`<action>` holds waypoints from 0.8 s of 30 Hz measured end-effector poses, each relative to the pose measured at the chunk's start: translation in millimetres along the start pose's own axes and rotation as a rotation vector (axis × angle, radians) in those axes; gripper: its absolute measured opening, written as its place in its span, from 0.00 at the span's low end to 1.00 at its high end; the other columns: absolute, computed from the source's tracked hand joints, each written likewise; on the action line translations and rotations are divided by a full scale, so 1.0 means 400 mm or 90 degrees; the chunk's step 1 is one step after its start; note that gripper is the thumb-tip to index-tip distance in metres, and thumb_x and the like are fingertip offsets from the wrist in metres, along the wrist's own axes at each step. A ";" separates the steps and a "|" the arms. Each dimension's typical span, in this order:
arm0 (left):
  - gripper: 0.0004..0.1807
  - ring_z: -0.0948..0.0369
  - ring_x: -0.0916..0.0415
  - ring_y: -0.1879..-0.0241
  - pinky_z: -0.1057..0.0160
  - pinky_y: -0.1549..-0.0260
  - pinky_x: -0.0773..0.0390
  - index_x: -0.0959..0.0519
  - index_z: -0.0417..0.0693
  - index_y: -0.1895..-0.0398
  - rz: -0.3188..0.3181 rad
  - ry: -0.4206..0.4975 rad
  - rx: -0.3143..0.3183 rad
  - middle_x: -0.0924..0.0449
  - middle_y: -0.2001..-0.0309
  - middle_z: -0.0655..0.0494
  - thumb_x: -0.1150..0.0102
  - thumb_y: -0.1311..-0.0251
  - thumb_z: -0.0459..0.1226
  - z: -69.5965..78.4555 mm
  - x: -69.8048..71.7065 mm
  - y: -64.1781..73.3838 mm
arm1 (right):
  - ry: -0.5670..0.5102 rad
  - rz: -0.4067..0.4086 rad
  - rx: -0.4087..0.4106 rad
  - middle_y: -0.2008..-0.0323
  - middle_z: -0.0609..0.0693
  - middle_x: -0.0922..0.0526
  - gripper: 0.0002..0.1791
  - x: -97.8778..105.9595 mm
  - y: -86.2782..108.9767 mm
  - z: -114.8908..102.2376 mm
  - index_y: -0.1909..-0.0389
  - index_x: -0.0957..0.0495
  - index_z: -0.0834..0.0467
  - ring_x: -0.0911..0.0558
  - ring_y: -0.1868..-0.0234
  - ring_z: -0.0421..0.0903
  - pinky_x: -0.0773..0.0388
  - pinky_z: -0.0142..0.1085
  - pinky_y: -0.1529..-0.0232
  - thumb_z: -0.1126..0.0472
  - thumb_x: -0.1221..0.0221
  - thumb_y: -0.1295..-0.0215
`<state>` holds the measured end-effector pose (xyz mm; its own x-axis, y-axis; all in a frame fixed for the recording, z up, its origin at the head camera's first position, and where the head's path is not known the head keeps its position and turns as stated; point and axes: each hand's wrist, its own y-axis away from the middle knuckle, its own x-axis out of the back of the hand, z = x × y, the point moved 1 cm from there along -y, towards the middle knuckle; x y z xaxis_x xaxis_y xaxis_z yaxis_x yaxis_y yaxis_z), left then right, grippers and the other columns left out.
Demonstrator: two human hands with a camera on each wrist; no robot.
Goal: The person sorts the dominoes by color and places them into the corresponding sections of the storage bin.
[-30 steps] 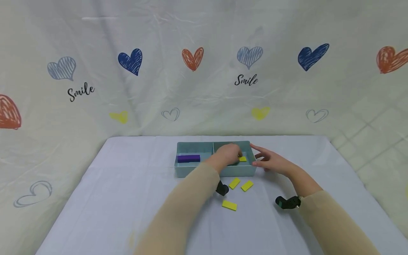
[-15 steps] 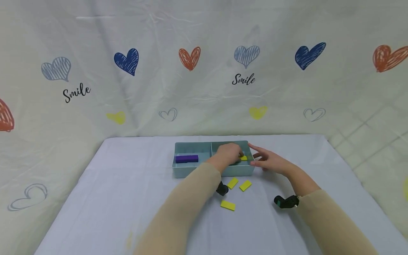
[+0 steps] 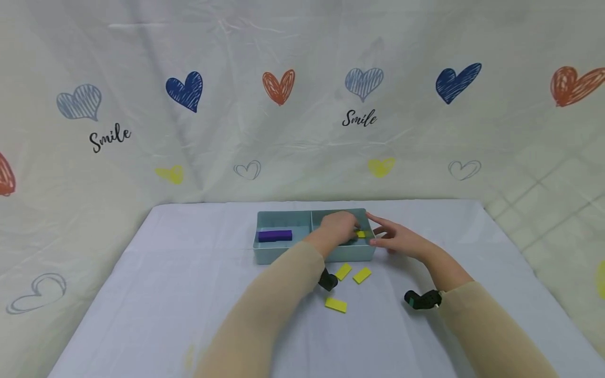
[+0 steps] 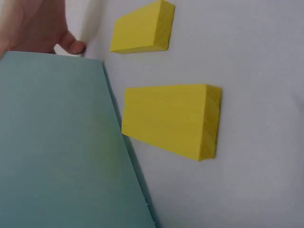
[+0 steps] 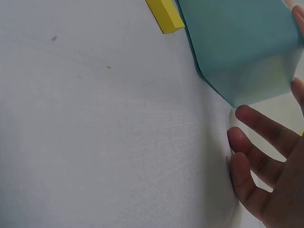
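Note:
In the head view, a blue-green two-compartment box [image 3: 269,255] stands on the white-covered table. My left hand [image 3: 337,227] reaches into its right compartment, fingers bent down, pinching a yellow block [image 3: 361,234]; the fingertips are partly hidden. At the box's right end, my right hand [image 3: 402,240] rests its spread fingers against the wall. The right wrist view shows those fingers [image 5: 268,130] loosely extended beside the box corner. A purple block [image 3: 275,235] lies in the left compartment.
In front of the box lie three loose yellow blocks: one near the wall [image 3: 343,271], another block [image 3: 362,275] to its right, and a nearer block [image 3: 336,305]. A curtain [image 3: 302,136] printed with hearts hangs behind the table.
My left hand and the yellow block at its fingertips have shifted slightly right within the compartment. The right hand stays at the box's end. The head view has turned a little.

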<state>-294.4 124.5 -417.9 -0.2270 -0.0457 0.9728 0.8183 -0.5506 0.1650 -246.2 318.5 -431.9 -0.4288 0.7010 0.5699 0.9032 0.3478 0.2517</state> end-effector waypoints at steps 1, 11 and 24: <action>0.19 0.67 0.25 0.44 0.62 0.50 0.22 0.19 0.65 0.40 0.000 0.004 0.002 0.21 0.42 0.69 0.38 0.34 0.48 -0.001 0.004 0.003 | 0.000 0.000 0.000 0.31 0.68 0.38 0.46 0.000 -0.001 -0.001 0.20 0.55 0.39 0.26 0.42 0.58 0.24 0.42 0.56 0.50 0.38 0.32; 0.22 0.66 0.26 0.41 0.61 0.48 0.23 0.22 0.66 0.36 0.023 0.069 0.001 0.22 0.41 0.68 0.40 0.33 0.51 -0.030 0.035 0.029 | 0.007 -0.003 0.000 0.31 0.68 0.37 0.46 0.001 -0.008 -0.010 0.20 0.55 0.40 0.26 0.41 0.59 0.24 0.43 0.56 0.49 0.39 0.32; 0.23 0.68 0.24 0.57 0.66 0.64 0.23 0.22 0.69 0.37 0.074 0.152 -0.034 0.19 0.51 0.67 0.37 0.36 0.51 -0.071 0.084 0.108 | -0.003 -0.005 -0.010 0.31 0.67 0.37 0.47 0.005 -0.006 -0.004 0.20 0.56 0.39 0.26 0.41 0.59 0.23 0.43 0.56 0.48 0.38 0.32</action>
<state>-281.6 75.7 -382.8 -0.2559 -0.3029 0.9180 0.8184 -0.5734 0.0389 -249.1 318.0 -430.0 -0.4356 0.7017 0.5638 0.9001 0.3433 0.2682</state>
